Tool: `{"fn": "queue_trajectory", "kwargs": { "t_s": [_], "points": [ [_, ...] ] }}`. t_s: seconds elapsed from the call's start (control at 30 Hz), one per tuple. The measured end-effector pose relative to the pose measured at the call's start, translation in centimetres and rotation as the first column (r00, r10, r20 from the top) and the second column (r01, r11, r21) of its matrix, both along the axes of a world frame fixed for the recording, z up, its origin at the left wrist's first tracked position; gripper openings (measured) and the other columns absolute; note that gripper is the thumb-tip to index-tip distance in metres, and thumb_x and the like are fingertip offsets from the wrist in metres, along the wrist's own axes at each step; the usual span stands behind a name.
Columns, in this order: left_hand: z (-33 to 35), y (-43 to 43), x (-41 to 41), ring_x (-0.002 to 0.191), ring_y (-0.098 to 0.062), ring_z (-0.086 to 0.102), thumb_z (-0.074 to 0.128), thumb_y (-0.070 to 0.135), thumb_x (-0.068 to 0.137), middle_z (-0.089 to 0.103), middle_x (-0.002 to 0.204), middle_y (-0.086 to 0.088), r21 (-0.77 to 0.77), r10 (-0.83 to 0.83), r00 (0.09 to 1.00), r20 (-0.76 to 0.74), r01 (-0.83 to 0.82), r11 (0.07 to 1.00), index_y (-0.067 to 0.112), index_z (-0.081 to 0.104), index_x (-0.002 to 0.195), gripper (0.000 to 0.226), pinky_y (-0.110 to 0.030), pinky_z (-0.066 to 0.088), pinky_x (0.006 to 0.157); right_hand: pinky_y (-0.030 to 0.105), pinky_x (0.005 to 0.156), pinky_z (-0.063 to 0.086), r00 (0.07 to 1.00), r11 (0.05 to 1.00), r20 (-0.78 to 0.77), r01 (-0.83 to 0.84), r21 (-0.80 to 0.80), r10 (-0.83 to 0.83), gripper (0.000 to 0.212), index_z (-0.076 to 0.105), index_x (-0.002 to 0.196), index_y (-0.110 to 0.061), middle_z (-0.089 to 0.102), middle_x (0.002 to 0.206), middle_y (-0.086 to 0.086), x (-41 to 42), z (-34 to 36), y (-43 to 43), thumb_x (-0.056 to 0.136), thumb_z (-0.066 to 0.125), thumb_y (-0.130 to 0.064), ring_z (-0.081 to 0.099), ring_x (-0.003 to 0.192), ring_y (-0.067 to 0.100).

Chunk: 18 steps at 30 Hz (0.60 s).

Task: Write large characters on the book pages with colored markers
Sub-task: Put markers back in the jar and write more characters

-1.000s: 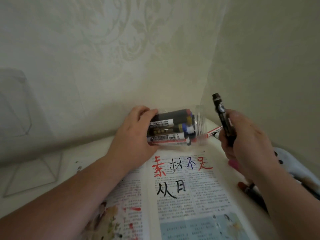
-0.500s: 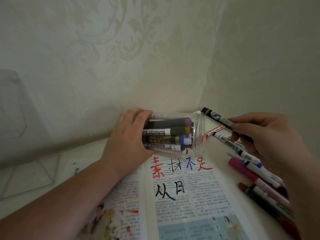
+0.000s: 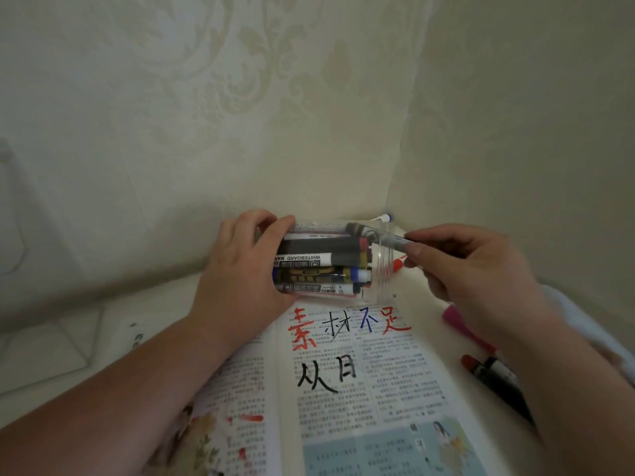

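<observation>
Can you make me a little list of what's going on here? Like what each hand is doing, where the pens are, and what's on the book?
left hand: grips the clear jar, which lies on its side
markers: many packed inside the jar
right hand: pinches a black marker, its far end at the jar's mouth
book: open, with big red, black and blue characters on the right page
loose pens: a pink marker and a red-capped marker lie right of the book

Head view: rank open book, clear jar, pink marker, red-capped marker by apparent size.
1. open book
2. clear jar
3. pink marker and red-capped marker: both partly hidden by the right arm, so not rankable.
</observation>
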<state>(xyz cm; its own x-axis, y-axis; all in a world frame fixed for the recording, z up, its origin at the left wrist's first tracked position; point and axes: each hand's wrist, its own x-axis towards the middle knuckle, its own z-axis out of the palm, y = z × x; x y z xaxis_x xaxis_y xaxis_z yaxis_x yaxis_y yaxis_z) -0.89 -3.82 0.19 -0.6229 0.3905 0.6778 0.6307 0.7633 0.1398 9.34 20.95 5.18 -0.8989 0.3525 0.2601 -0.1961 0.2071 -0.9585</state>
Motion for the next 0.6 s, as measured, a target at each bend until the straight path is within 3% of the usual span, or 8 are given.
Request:
{"fn": "queue_trajectory", "kwargs": {
  "t_s": [0.13,0.23,0.33,0.43,0.53,0.6],
  "points": [
    [0.0,0.0,0.1,0.113,-0.03,0.045,0.074,0.046,0.068,0.048,0.131,-0.009,0.001,-0.043,0.999,-0.029,0.043,0.999,0.014,0.053,0.137,0.078,-0.049,0.047,0.096,0.022,0.045,0.027,0.994,0.993,0.047,-0.1,0.065,0.097,0.014,0.08,0.075,-0.014,0.055,0.052,0.005,0.2,0.2,0.2,0.086,0.074,-0.007,0.036,0.046,0.015],
    [0.0,0.1,0.2,0.113,-0.031,0.046,0.08,0.04,0.067,0.05,0.13,-0.01,0.006,-0.048,0.998,-0.041,0.048,0.999,0.013,0.055,0.136,0.079,-0.051,0.048,0.094,0.025,0.049,0.026,0.991,0.985,0.078,-0.114,0.133,0.105,0.011,0.08,0.075,-0.017,0.051,0.049,0.001,0.6,0.8,0.5,0.083,0.078,-0.009,0.036,0.048,0.015],
    [0.1,0.3,0.2,0.115,-0.027,0.042,0.084,0.037,0.064,0.05,0.13,-0.01,-0.007,-0.039,0.999,-0.029,0.039,0.999,0.011,0.052,0.141,0.086,-0.048,0.049,0.095,0.026,0.047,0.024,0.994,0.996,0.058,-0.09,-0.03,0.091,0.018,0.075,0.085,-0.014,0.06,0.057,0.01,0.5,0.7,-0.1,0.082,0.062,-0.002,0.038,0.049,0.018],
    [0.1,0.2,0.2,0.117,-0.026,0.04,0.087,0.035,0.063,0.048,0.132,-0.009,-0.008,-0.028,1.0,-0.001,0.028,1.0,0.011,0.049,0.144,0.093,-0.046,0.046,0.099,0.028,0.04,0.036,0.999,0.99,-0.045,0.001,-0.142,-0.008,0.022,0.054,0.097,-0.01,0.071,0.071,0.017,0.4,0.3,-1.0,0.094,0.053,0.012,0.057,0.054,0.026],
    [0.2,0.2,0.4,0.119,-0.026,0.039,0.086,0.036,0.063,0.047,0.133,-0.007,-0.012,-0.011,1.0,0.013,0.011,1.0,0.012,0.048,0.144,0.093,-0.046,0.046,0.1,0.032,0.046,0.051,0.989,0.983,-0.112,0.078,-0.166,-0.097,0.01,0.056,0.103,-0.006,0.074,0.077,0.014,0.2,-0.2,-1.8,0.098,0.059,0.001,0.068,0.062,0.029],
    [0.3,0.3,0.5,0.12,-0.025,0.038,0.085,0.039,0.063,0.046,0.133,-0.006,-0.009,0.002,1.0,0.022,-0.002,1.0,0.013,0.047,0.144,0.093,-0.045,0.046,0.1,0.032,0.054,0.057,0.974,0.965,-0.127,0.158,-0.209,-0.187,0.015,0.054,0.113,-0.01,0.075,0.078,0.006,-0.2,-0.4,-2.5,0.1,0.059,-0.005,0.071,0.067,0.025]
  ]
}}
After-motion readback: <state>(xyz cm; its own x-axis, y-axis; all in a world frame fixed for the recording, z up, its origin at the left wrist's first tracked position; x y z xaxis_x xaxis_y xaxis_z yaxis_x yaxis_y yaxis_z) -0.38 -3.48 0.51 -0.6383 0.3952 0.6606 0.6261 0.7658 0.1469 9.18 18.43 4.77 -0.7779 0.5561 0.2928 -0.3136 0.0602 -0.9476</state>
